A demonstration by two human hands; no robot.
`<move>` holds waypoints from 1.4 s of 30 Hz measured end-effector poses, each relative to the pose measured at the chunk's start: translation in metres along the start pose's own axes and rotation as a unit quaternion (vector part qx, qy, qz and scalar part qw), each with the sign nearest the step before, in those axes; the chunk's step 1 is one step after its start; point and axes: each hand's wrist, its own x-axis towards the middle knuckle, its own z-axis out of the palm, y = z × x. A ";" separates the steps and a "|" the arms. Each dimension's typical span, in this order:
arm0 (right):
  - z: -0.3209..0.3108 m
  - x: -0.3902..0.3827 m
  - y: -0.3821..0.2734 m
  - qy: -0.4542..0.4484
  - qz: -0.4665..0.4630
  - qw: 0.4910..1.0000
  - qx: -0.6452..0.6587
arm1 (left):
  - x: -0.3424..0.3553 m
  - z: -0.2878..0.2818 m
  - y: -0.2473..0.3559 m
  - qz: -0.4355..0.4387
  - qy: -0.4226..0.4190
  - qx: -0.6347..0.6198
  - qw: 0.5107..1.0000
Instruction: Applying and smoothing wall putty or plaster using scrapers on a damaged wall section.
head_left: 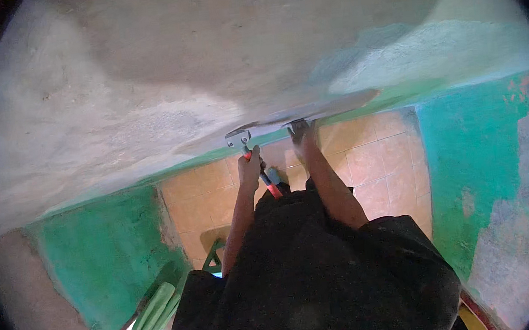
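Observation:
My left hand [251, 166] grips a scraper [271, 183] with a red and black handle; its grey metal head [238, 139] with two round bolts is up at the lower part of the pale, patchy wall [215, 49]. To its right, my right hand [302, 137] is closed on a dark, flat blade-like tool [297, 123] at the same wall, just above a green band of paint. The tool's exact shape is partly hidden by my fingers and shadow.
Peeling green walls stand at left [101, 251] and right [468, 164]. Tiled floor [379, 160] lies below, with my foot [275, 175] on it and a green plastic stool [213, 256] behind my left arm. A green curtain [152, 316] hangs by a barred window at lower left.

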 end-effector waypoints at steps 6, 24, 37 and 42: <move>0.024 -0.015 -0.039 0.093 -0.103 0.990 0.035 | 0.010 -0.005 -0.020 0.035 -0.018 0.046 0.998; 0.033 -0.041 -0.026 -0.014 0.011 0.998 0.061 | 0.018 -0.014 -0.045 0.024 -0.064 0.051 0.996; 0.045 -0.003 -0.039 0.078 -0.150 0.985 -0.031 | 0.021 -0.015 -0.052 0.041 -0.065 0.052 0.996; 0.034 0.008 -0.024 0.064 -0.065 0.989 0.113 | 0.019 -0.011 -0.041 0.041 -0.086 0.092 0.991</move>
